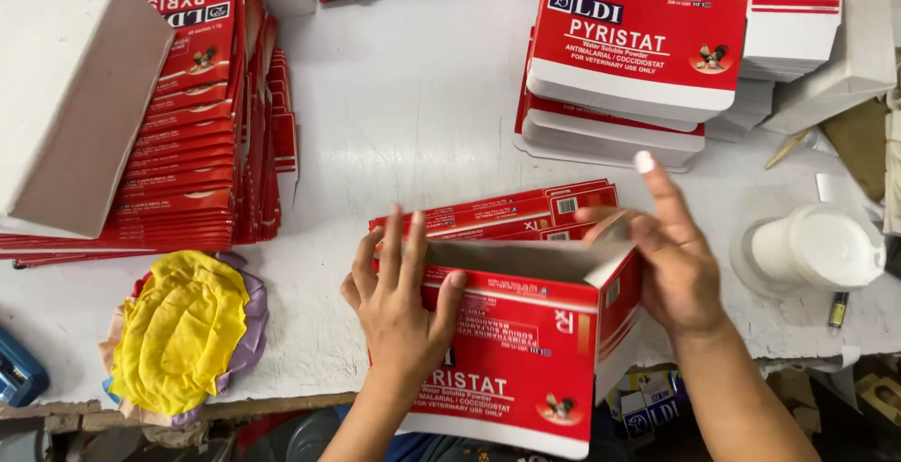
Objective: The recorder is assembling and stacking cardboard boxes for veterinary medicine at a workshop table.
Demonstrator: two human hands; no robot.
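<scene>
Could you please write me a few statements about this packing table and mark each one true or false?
1. Both hands, the left hand and the right hand, are on the red carton. True.
2. The red carton lies fully flat. False: it is partly opened, its grey inside showing.
3. A yellow cloth lies to the left of the left hand. True.
4. The white block rests on the bare table. False: it sits on the fanned stack of flat red cartons.
5. A white lidded cup stands to the right of the right hand. True.
</scene>
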